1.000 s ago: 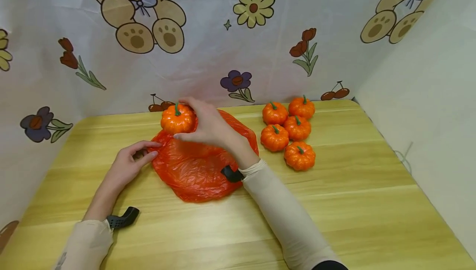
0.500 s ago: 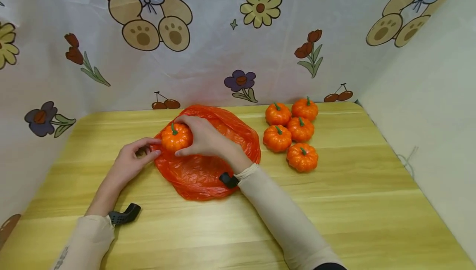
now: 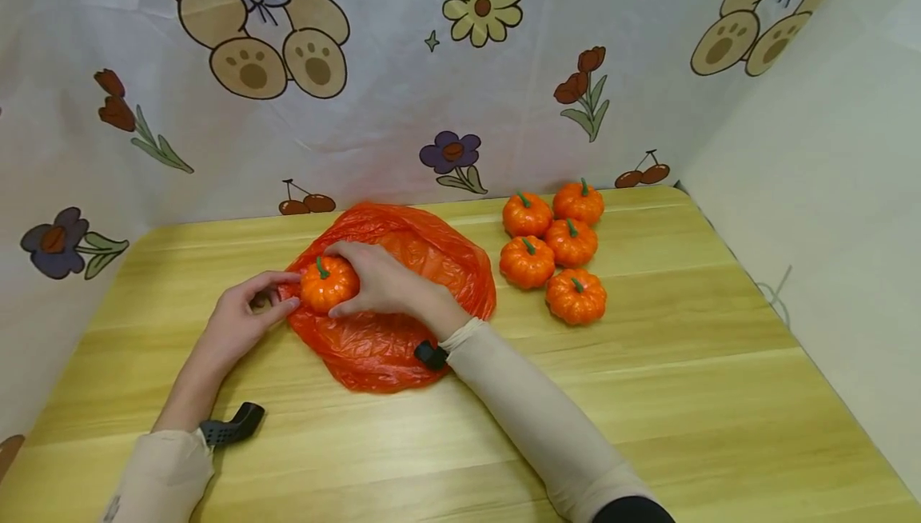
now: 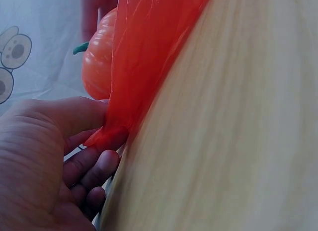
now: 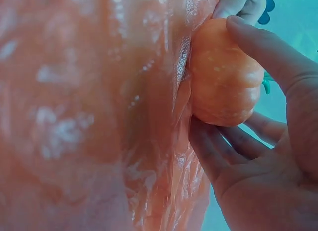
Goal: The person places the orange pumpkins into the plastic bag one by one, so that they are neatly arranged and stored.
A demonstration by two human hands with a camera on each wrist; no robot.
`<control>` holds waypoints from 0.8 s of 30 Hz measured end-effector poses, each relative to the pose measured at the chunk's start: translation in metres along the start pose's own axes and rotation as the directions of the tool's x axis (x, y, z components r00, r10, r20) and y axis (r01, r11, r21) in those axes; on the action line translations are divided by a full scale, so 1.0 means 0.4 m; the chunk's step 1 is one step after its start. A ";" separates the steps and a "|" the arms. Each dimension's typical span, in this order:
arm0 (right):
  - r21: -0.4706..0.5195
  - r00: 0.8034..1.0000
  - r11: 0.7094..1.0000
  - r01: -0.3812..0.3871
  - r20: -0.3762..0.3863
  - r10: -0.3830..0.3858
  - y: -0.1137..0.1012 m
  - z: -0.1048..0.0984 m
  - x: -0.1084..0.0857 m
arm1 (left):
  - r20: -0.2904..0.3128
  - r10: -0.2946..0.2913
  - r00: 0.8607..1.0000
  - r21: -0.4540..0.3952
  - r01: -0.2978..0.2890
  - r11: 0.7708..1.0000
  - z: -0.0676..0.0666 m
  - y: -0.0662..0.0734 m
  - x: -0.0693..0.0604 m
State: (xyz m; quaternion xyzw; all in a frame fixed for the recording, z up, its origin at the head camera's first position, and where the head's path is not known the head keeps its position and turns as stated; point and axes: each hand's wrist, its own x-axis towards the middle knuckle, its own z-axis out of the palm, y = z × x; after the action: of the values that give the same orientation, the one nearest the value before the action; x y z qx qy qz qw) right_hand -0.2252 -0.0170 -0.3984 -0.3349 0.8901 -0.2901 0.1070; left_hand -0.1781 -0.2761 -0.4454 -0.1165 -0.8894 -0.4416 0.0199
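Observation:
An orange pumpkin with a green stem (image 3: 328, 285) is gripped by my right hand (image 3: 388, 283), thumb and fingers round its sides, over the left part of a red plastic bag (image 3: 381, 347). The right wrist view shows the pumpkin (image 5: 224, 74) against the crinkled bag (image 5: 149, 141), between thumb and fingers of the right hand (image 5: 268, 166). At the bag's left edge my left hand (image 3: 241, 315) pinches the plastic. In the left wrist view the left hand (image 4: 54, 151) holds a corner of the bag (image 4: 144, 57) between thumb and finger, just below the pumpkin (image 4: 99, 62).
Several more orange pumpkins (image 3: 572, 243) stand grouped on the wooden table (image 3: 683, 379), to the right of the bag. A white cloth (image 3: 381, 91) printed with bears and flowers hangs behind the table. A pale wall (image 3: 842, 187) borders the right side.
My right hand has carried the pumpkin down from above the bag's far left edge, nearer to me, onto the bag's left part. The left hand keeps its pinch on the plastic.

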 end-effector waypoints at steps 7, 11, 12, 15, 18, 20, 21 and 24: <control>0.005 1.000 1.000 -0.003 0.017 0.003 0.003 -0.008 -0.007 | -0.006 0.014 1.000 0.004 -0.014 1.000 -0.003 -0.001 0.002; 0.027 1.000 1.000 -0.004 0.000 0.004 -0.007 -0.030 -0.021 | -0.005 0.019 1.000 -0.014 -0.020 1.000 0.005 -0.002 0.005; 0.033 1.000 0.999 -0.005 -0.007 0.005 -0.010 -0.038 -0.025 | -0.005 0.021 1.000 -0.016 -0.021 1.000 0.006 -0.002 0.005; 0.045 1.000 0.999 0.007 -0.027 -0.006 -0.017 -0.071 -0.040 | 0.000 0.013 1.000 -0.016 -0.013 1.000 0.011 0.000 0.007; 0.047 0.998 0.999 0.017 -0.061 -0.014 -0.021 -0.113 -0.058 | 0.002 0.007 1.000 -0.009 -0.007 1.000 0.010 -0.003 0.008; 0.049 0.996 0.998 0.026 -0.091 -0.022 -0.020 -0.139 -0.071 | 0.002 0.002 1.000 -0.005 -0.002 1.000 0.009 -0.003 0.007; 0.047 0.994 0.999 0.027 -0.103 -0.022 -0.019 -0.152 -0.077 | 0.003 -0.001 1.000 -0.005 0.001 1.000 0.007 -0.003 0.006; 0.045 0.989 0.998 0.045 -0.140 -0.039 -0.008 -0.177 -0.092 | 0.001 -0.013 1.000 -0.002 0.013 1.000 0.000 -0.003 0.002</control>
State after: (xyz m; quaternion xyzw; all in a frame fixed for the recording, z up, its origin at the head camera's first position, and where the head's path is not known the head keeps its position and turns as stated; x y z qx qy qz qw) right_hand -0.2232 0.0367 -0.3396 -0.3298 0.8809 -0.3362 0.0464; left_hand -0.1790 -0.2766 -0.4460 -0.1108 -0.8898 -0.4425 0.0166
